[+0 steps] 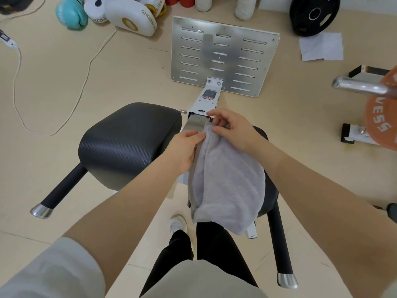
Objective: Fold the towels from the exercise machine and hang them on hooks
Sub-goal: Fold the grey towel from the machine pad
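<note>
A grey towel hangs doubled over in front of me, above the right black pad of the exercise machine. My left hand pinches the towel's upper left edge. My right hand grips the top corner beside it, fingers curled on the cloth. The towel's lower end droops to about knee height over my dark trousers. A second pale cloth lies flat on the floor at the far right. No hooks are in view.
The machine's metal footplate stands ahead. Boxing gloves and pads lie at the back left, a white cable loops across the floor. A black weight plate and an orange plate on a bar are at the right.
</note>
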The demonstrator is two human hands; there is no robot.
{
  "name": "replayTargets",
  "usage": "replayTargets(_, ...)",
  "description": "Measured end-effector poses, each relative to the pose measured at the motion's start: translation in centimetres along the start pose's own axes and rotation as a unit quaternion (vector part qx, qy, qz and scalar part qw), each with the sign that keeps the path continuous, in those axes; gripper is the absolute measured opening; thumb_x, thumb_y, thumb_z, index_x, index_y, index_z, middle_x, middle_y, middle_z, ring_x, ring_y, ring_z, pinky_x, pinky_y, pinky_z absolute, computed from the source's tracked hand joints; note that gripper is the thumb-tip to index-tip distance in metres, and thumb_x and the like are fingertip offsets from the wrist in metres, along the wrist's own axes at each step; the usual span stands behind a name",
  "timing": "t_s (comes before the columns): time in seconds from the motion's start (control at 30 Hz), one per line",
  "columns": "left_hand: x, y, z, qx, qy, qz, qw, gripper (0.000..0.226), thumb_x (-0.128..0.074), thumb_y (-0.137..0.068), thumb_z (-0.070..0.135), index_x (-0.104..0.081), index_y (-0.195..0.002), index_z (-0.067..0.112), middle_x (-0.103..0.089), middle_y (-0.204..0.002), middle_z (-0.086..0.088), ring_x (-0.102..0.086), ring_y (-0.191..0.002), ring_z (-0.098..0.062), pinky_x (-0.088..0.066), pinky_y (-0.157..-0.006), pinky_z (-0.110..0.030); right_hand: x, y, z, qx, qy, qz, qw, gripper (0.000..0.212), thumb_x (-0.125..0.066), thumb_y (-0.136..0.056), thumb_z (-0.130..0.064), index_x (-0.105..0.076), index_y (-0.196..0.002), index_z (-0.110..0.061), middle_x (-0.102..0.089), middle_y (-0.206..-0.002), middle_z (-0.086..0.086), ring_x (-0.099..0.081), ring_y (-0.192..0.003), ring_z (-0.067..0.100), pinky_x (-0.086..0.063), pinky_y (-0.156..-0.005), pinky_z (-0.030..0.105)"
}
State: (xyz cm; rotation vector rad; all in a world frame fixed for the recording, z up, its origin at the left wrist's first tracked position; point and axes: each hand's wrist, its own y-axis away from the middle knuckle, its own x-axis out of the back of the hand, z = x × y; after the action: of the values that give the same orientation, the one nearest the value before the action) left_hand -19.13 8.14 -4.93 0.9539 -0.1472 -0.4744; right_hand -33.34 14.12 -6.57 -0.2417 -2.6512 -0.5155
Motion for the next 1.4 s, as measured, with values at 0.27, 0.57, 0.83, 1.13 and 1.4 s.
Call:
replayTargets(0.27, -0.8, -0.6, 0.8, -0.006, 0.099, -0.034, 0.995, 0.037, -0.054, -0.090, 0.003, -0.048, -0.126, -0.006, -0.060, -0.114, -0.019, -0.062, -0.094, -0.021, -0.054, -0.083, -0.024, 0.1, 0.8, -0.3, 0.047, 0.084, 0.022, 0.995, 0.012, -0.059, -0.086, -0.010, -0.062, -0.098, -0.010, -0.050, -0.093, -0.003, -0.043, -0.070, -0.003, -0.034, -0.069, 0.011)
replayTargets(0.57, -0.7, -0.4, 0.7, 0.011, 0.037, -0.042, 0.998, 0.014, -0.059, -0.088, 0.007, -0.063, -0.098, -0.002, -0.064, -0.087, -0.010, -0.064, -0.075, -0.015, -0.057, -0.069, -0.022, 1.2, 1.8, -0.8, 0.021, 0.098, 0.011, 0.995, 0.006, -0.059, -0.086, -0.012, -0.064, -0.087, -0.010, -0.060, -0.084, -0.002, -0.048, -0.069, 0.002, -0.038, -0.068, 0.015)
replayTargets(0.83, -1.3, 0.7, 0.7, -0.043, -0.018, -0.051, 0.998, 0.010, -0.051, -0.094, 0.014, -0.058, -0.087, 0.012, -0.062, -0.077, -0.002, -0.061, -0.066, -0.010, -0.054, -0.061, -0.019, 0.3, 0.2, -2.3, -0.002, 0.082, 0.014, 0.997, 0.009, -0.055, -0.090, -0.022, -0.058, -0.093, -0.014, -0.055, -0.100, -0.001, -0.049, -0.086, 0.009, -0.033, -0.068, 0.015)
replayTargets(1.13, -0.4, 1.7, -0.1, -0.131, -0.151, 0.018, 0.980, 0.011, -0.057, -0.090, 0.017, -0.054, -0.081, 0.022, -0.061, -0.083, -0.004, -0.053, -0.071, -0.013, -0.044, -0.062, -0.024, -1.0, 0.9, -2.4, -0.058, 0.056, 0.042, 0.996, 0.009, -0.051, -0.092, -0.021, -0.055, -0.095, -0.013, -0.060, -0.085, 0.003, -0.054, -0.080, 0.018, -0.038, -0.064, 0.023)
replayTargets(1.4, -0.3, 2.2, 0.6, -0.119, -0.187, -0.011, 0.975, 0.014, -0.061, -0.088, 0.026, -0.066, -0.087, 0.013, -0.065, -0.084, -0.002, -0.058, -0.081, -0.016, -0.050, -0.079, -0.032, -1.0, 2.8, -2.3, -0.083, -0.151, 0.029, 0.985, 0.019, -0.038, -0.099, -0.019, -0.043, -0.083, -0.027, -0.065, -0.104, 0.020, -0.056, -0.076, 0.024, -0.047, -0.060, 0.029)
